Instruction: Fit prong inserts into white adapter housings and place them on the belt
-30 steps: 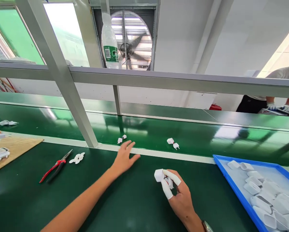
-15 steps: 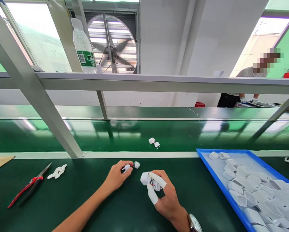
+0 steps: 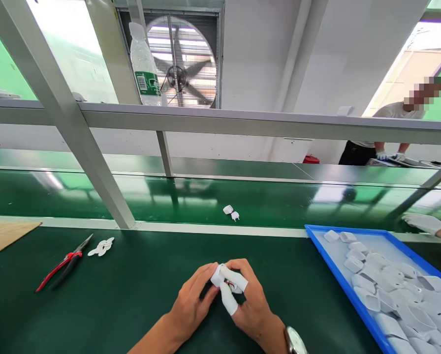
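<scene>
In the head view, your left hand (image 3: 191, 300) and right hand (image 3: 250, 306) meet over the tabletop (image 3: 150, 275), with the white housing (image 3: 217, 276) between them. Your right hand pinches the housing from its right between covered thumb and finger; a wired part (image 3: 237, 288) sits within that grip. Your left thumb and fingers close on the housing's left side. The blue tray (image 3: 348, 229) stands to the right, apart from both hands.

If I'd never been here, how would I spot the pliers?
On the dark green worktop, look left of the left hand. Beside some flat white pieces lie the needle-nose pliers; only they have red and black handles.
</scene>
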### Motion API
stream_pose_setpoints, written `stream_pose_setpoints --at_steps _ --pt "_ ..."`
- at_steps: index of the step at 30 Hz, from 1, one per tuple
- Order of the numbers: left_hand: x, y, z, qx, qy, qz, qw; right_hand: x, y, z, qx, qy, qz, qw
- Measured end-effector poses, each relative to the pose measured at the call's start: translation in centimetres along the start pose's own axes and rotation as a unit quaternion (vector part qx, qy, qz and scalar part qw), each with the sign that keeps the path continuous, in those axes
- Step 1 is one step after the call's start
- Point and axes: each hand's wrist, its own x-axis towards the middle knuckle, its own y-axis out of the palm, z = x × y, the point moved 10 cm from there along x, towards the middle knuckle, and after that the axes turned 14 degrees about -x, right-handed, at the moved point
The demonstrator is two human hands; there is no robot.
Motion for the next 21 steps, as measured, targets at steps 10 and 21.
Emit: stream_pose_setpoints --at_steps 10,21 --pt "-1.4 -0.1 2.3 -0.073 -0.116 0.006 0.99 -0.5 0.9 0.2 -0.061 -0.023 0.03 0.997" --pt "-1.8 0.2 2.5 -0.105 -0.137 -0.009 0.985 -1.0 0.9 0.3 -0.053 -0.006 0.035 0.998"
